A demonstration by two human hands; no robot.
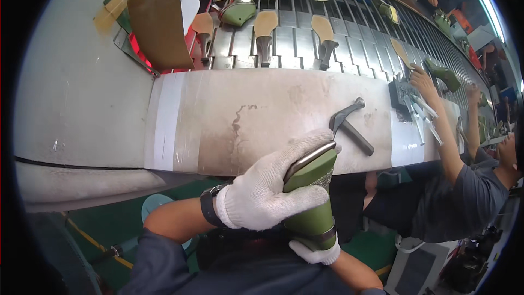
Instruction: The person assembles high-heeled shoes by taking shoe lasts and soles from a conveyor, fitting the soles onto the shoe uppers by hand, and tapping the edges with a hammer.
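Note:
A green shoe is held in front of my body, above the near edge of the workbench. My left hand, in a white knit glove, wraps around its upper end, with the thumb across the green surface. A dark piece with a shiny rim lies along that end, partly covered by my fingers. My right hand, also gloved, grips the lower end near a dark strap; most of its fingers are hidden behind the shoe. Just beyond my left fingertips, a hammer rests on the bench.
The pale worn bench borders a metal slatted conveyor. Several heeled soles and green shoes stand on it. A brown cardboard piece is at the left. At the right, a co-worker's arm reaches over a dark tool holder.

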